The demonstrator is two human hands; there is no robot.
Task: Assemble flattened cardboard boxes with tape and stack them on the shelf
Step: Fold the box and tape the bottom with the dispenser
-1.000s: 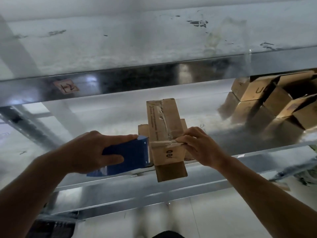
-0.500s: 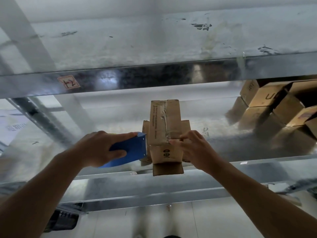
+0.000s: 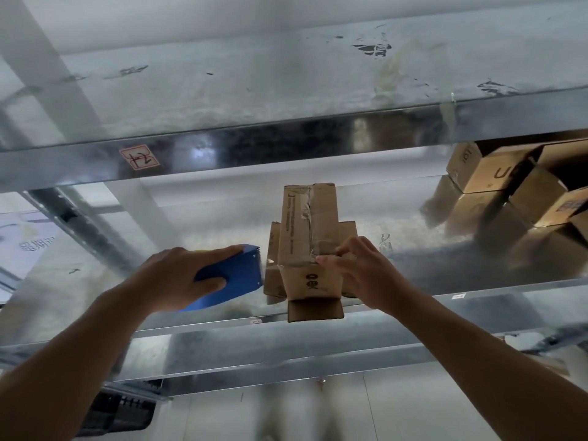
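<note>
Presently the left hand [image 3: 178,278] has a full grip on a blue tape dispenser [image 3: 234,276] (just beside the cardboard box [image 3: 307,224]); the right hand [image 3: 361,272] pinches that box's taped edge, at the front of the shelf [image 3: 461,265].

A red-edged sticker [image 3: 139,158] on the upper shelf beam [image 3: 286,140] is marked by hand with what reads as "12". A small black mark, possibly "101", is printed on the cardboard box [image 3: 305,243], whose longer line of print is too blurred to read. A large "U" is seen on the stacked boxes [image 3: 496,175] at right. Characters on a paper sign [image 3: 30,246] at left cannot be made out.
</note>
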